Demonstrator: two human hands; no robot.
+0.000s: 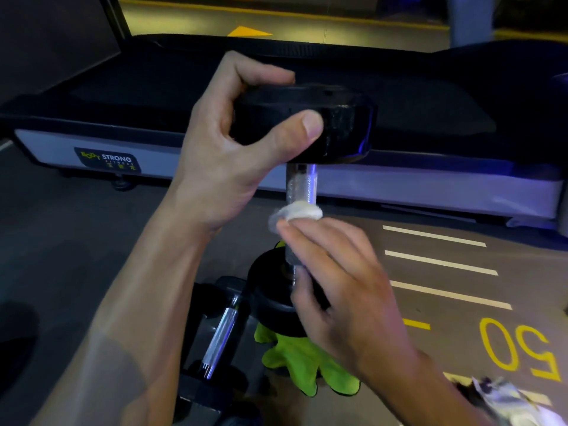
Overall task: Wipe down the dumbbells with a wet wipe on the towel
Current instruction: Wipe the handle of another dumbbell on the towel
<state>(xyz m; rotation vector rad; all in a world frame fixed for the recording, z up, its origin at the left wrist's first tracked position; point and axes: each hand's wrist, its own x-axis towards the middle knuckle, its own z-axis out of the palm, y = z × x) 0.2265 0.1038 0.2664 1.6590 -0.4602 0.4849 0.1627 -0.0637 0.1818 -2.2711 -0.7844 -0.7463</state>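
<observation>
Dumbbell (302, 124) upright on green towel (304, 361). Left hand (227, 142) grips top head. Right hand (335, 272) pinches wipe (295, 212) round handle, mid-wipe. Second dumbbell (219, 339) at 8 o'clock, seemingly pending.

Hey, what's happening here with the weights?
A person is cleaning a dumbbell stood on end on a green towel. The left hand grips the top head to steady it, while the right hand holds a white wet wipe around the metal handle. A second dumbbell lies beside it.
</observation>
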